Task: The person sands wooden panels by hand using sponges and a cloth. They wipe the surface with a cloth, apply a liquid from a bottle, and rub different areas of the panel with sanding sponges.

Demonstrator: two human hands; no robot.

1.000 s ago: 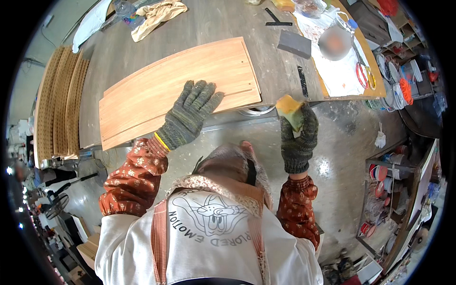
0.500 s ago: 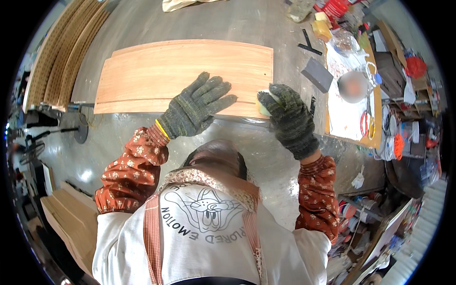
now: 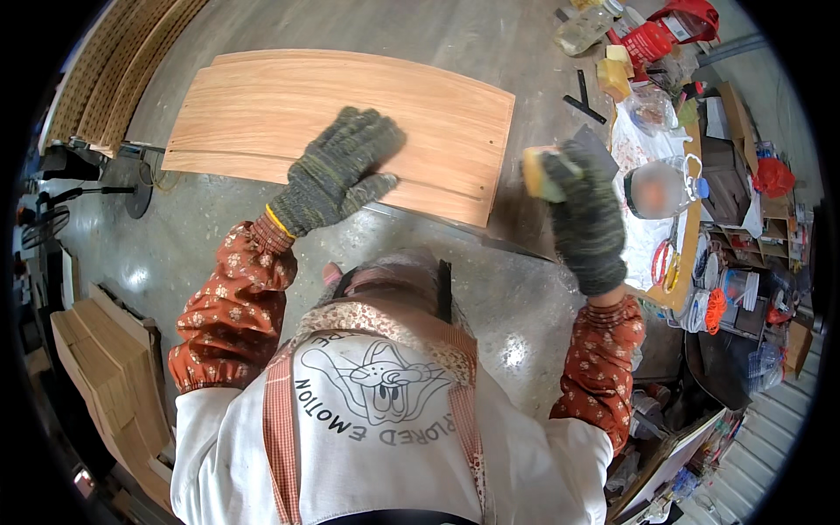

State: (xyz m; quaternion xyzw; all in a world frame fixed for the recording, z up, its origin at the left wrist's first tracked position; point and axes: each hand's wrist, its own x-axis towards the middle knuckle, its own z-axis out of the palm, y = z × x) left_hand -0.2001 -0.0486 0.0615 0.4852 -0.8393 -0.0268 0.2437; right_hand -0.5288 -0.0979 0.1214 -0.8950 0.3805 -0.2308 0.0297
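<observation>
A light wooden panel (image 3: 262, 109) with a groove along its near side lies on the worktable. The edge of a second panel peeks out at its far side. Wearing a dark green knit glove, my left hand (image 3: 337, 166) rests on the panel's near part, fingers stretched out and slightly blurred. My right hand (image 3: 588, 214), gloved alike, grips a yellowish sponge (image 3: 541, 175) just off the panel's right end. Behind that hand, a dark grey block (image 3: 597, 144) is partly hidden.
A black square-shaped tool (image 3: 584, 101) lies beyond the block. On the right, a white-covered board (image 3: 643, 254) bears a clear jug (image 3: 656, 190) and red-handled scissors (image 3: 663, 262). Bottles and a red container (image 3: 647, 41) stand far right. Stacked boards (image 3: 114, 70) rise at left; cardboard (image 3: 109, 367) stands below.
My right hand has moved right with the sponge, off the panel's end. My left hand has shifted slightly left and up, and the panel appears turned a little in view.
</observation>
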